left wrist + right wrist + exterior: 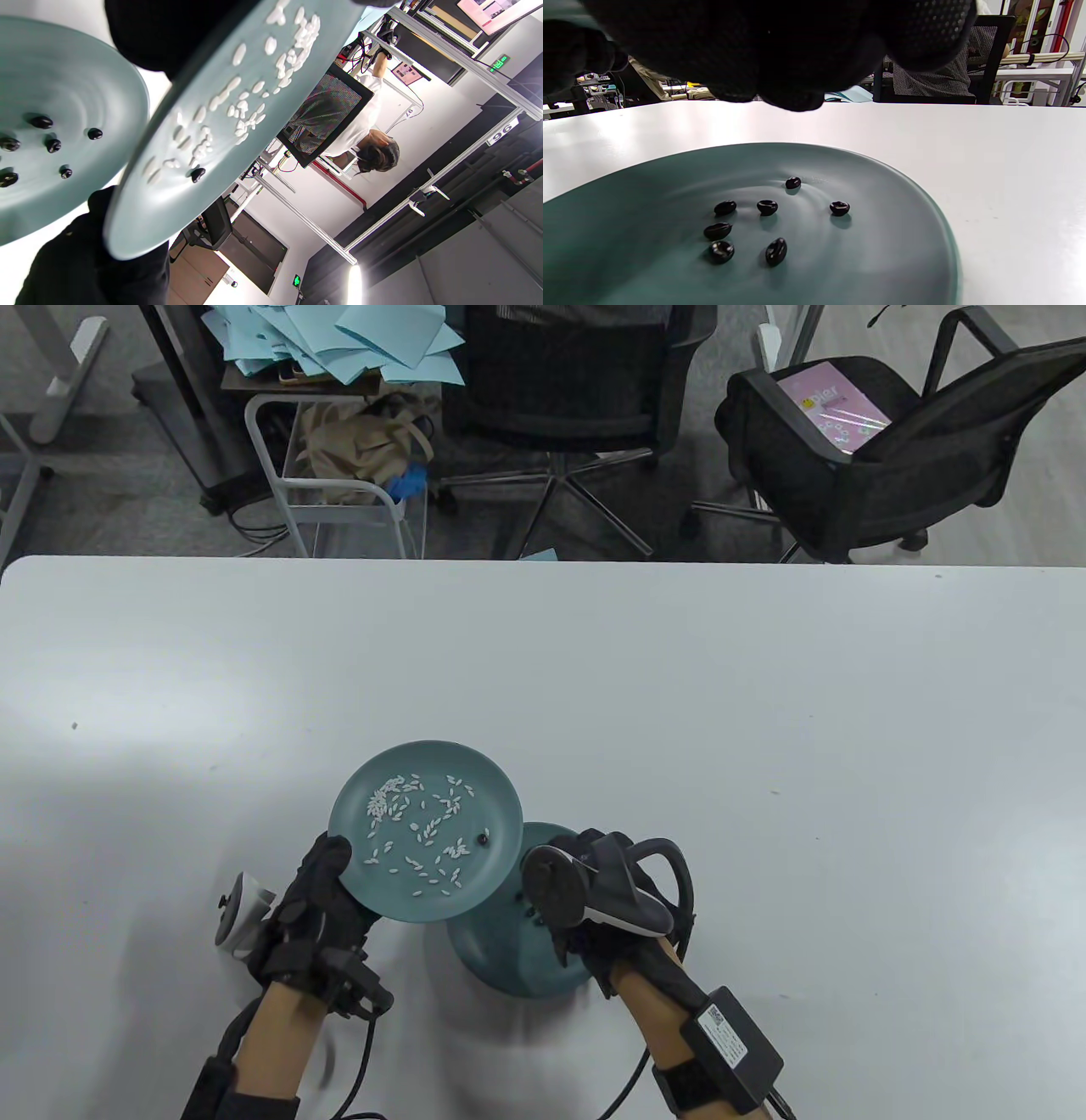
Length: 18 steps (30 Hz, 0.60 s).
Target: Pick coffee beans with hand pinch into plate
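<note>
My left hand point(327, 865) grips the near-left rim of a teal plate point(488, 806) and holds it lifted and tilted. This plate carries many white grains point(416, 823) and one dark coffee bean point(484, 839), which also shows in the left wrist view point(197, 174). Below it, a second teal plate point(501, 963) lies on the table, partly covered. It holds several coffee beans point(767, 206). My right hand point(560, 848) hovers over this lower plate point(882, 237), its fingers point(793, 99) bunched above the beans. Whether they pinch a bean is hidden.
The white table point(764, 712) stretches far and right of the plates. Black office chairs point(857, 458) and a cart with blue papers point(339, 356) stand beyond its far edge. A tiny speck point(75, 725) lies at the left.
</note>
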Motion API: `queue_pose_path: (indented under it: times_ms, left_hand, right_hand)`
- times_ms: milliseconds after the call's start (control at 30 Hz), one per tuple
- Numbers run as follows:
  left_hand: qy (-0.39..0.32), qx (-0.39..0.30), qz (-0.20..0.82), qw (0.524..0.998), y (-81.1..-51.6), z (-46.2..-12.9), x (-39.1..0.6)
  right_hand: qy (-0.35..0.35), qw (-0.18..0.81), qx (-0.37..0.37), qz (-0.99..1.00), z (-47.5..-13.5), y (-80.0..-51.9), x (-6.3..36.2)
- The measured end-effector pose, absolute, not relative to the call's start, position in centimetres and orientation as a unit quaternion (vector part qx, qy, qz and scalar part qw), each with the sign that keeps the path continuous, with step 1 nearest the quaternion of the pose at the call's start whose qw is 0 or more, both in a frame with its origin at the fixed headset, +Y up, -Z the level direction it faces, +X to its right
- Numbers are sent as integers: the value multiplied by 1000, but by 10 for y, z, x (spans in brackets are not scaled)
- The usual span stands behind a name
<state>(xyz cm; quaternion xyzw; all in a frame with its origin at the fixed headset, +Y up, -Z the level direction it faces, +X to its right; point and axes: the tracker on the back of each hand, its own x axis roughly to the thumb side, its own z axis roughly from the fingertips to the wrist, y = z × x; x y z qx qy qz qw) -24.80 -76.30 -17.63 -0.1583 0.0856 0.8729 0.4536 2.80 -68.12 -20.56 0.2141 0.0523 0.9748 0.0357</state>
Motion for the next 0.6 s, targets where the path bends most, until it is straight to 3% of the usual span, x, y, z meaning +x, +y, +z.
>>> queue_pose_path:
  times_ms: [333, 600]
  left_hand:
    - [83, -160, 873, 453, -763, -176, -247]
    - [81, -160, 872, 455, -763, -176, -247]
  right_hand:
    - [-3, 62, 201, 978, -207, -676, 34]
    - [-112, 117, 164, 973, -204, -651, 48]
